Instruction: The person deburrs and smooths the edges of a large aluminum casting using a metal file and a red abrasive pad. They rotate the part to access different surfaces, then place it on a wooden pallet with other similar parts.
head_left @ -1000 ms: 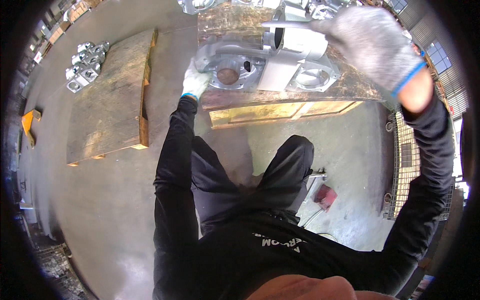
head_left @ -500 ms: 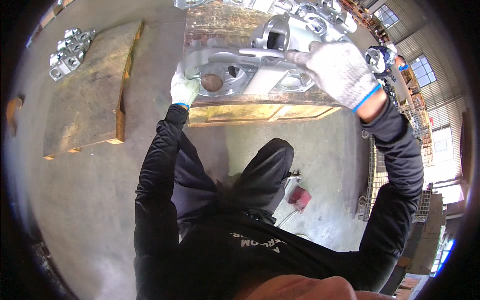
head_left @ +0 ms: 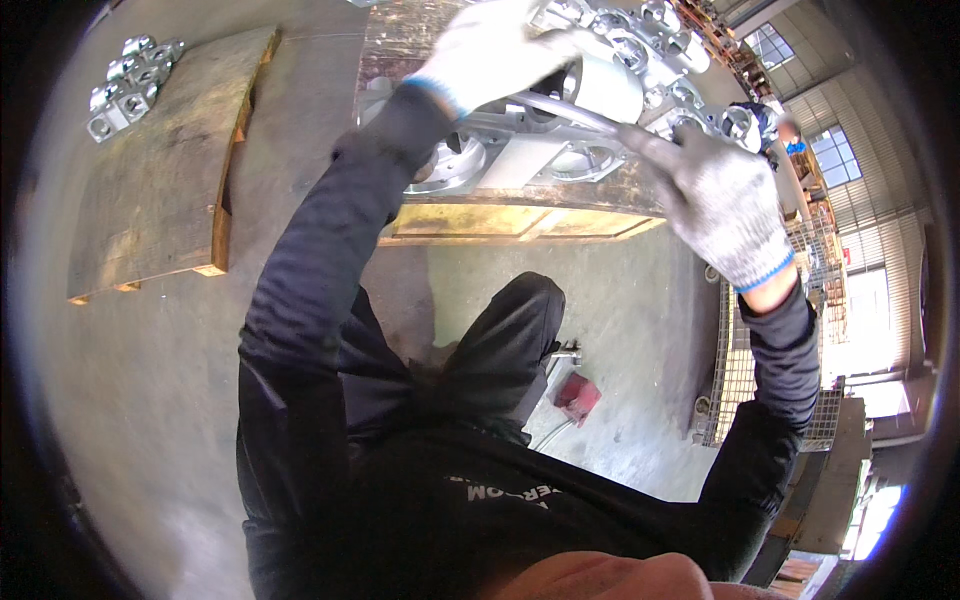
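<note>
In my right hand [head_left: 715, 195], gloved in white knit with a blue cuff, is a slim silver file-like tool [head_left: 570, 112], its far end pointing left across the castings. My left hand [head_left: 490, 55], in the same kind of glove, reaches over the workbench top, bright and slightly blurred. Its thumb and fingers are apart beside a large cylindrical metal casting [head_left: 605, 85]. Beneath the tool lies a flat silver casting [head_left: 520, 165] with round openings; my left forearm covers part of its left end. A round brown object in that end is mostly hidden.
More silver castings [head_left: 625, 45] crowd the far right of the wooden bench [head_left: 520, 222]. A low wooden pallet [head_left: 165, 165] stands at left, with small castings [head_left: 130, 85] beyond it. On the floor is a red item [head_left: 577, 398]. At right are a wire cage [head_left: 730, 370] and another person [head_left: 765, 120].
My left hand has left the flat casting's left end and swung up and right over the bench. My right hand has drawn lower and to the right, the tool now slanting.
</note>
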Demonstrator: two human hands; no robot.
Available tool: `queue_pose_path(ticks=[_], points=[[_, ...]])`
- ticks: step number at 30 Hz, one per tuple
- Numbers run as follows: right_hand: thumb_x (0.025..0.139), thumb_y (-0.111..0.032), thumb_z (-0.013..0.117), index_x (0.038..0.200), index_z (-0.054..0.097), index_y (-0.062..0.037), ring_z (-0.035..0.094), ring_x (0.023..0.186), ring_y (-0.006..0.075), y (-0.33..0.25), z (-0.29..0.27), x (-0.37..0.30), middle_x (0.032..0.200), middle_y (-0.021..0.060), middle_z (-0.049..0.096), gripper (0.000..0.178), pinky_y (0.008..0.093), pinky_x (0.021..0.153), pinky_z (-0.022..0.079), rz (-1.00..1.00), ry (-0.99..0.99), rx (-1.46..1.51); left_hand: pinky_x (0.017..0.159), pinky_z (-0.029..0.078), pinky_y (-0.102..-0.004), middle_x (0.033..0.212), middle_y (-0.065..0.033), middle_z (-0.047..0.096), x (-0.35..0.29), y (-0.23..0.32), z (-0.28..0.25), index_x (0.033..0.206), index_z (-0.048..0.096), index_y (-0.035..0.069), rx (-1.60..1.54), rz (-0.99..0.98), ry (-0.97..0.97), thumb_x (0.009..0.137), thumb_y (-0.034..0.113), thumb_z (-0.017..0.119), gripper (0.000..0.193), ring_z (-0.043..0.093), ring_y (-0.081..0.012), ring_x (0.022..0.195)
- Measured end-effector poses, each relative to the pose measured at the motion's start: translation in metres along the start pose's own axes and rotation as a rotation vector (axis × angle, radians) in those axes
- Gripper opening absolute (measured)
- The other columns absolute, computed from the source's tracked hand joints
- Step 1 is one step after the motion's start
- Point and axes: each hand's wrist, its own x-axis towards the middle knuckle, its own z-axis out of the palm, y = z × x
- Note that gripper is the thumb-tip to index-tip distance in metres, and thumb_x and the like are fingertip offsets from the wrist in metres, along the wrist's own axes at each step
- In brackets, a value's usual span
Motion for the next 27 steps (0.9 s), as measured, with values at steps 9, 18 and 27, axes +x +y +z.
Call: queue_pose_path(ticks=[9, 18, 27], points=[[0.095, -0.015, 0.070, 0.123, 0.078, -0.0203, 0.064, 0.061, 0.0203, 0.008, -0.010, -0.001, 0.074, 0.0078, 0.064, 0.030, 0.0346, 0.057, 0.052, 0.166, -0.133, 0.232, 0.097, 0.057, -0.0420, 0.124, -0.0194, 0.071, 0.024, -0.003, 0.033, 0.140, 0.058, 0.004, -0.055, -0.050, -0.243, 0.095, 0.032, 0.075, 0.056, 0.073, -0.0320, 0.107], [0.098, -0.009, 0.066, 0.126, 0.076, -0.0117, 0.072, 0.070, 0.0194, 0.007, -0.007, 0.002, 0.094, 0.0108, 0.075, 0.030, 0.0317, 0.063, 0.055, 0.097, -0.141, 0.289, 0.096, 0.057, -0.0420, 0.121, -0.0191, 0.072, 0.022, -0.005, 0.031, 0.137, 0.061, 0.005, -0.081, -0.068, -0.260, 0.097, 0.036, 0.073, 0.052, 0.073, -0.0328, 0.106], [0.089, -0.011, 0.070, 0.125, 0.077, -0.0258, 0.067, 0.069, 0.0196, -0.019, 0.024, -0.024, 0.092, 0.0042, 0.070, 0.040, 0.0329, 0.060, 0.054, 0.082, 0.107, 0.082, 0.095, 0.058, -0.0420, 0.118, -0.0189, 0.074, 0.000, -0.029, 0.016, 0.134, 0.064, 0.006, -0.096, -0.113, -0.242, 0.098, 0.039, 0.071, 0.050, 0.074, -0.0336, 0.104]])
